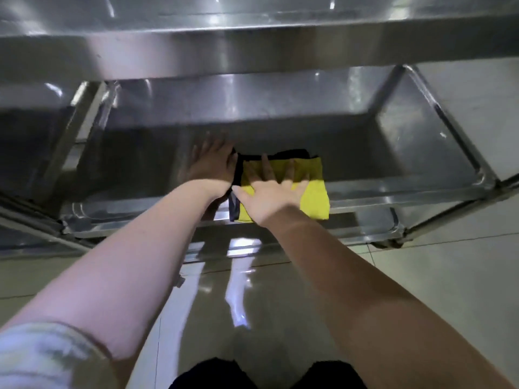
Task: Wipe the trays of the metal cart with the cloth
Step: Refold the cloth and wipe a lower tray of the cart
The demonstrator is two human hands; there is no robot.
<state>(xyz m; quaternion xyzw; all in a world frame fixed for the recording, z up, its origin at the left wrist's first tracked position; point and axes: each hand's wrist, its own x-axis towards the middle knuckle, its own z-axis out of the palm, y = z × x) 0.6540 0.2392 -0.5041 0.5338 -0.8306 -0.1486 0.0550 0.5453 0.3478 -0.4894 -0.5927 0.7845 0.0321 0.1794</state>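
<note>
The metal cart's lower tray (365,153) lies below the upper tray (252,46), and both of my hands reach into it. A folded yellow cloth (314,197) with a black edge lies on the lower tray near its front rim. My right hand (269,192) presses flat on the cloth, fingers spread over its left half. Just left of the cloth, my left hand (213,164) rests flat on the tray floor in shadow, its fingers beside the cloth's black edge. The image is blurred by motion.
The cart's steel posts (81,127) and right frame rail (449,122) border the lower tray. The upper tray overhangs the far part of the lower one. A glossy tiled floor (421,276) lies in front of and to the right of the cart.
</note>
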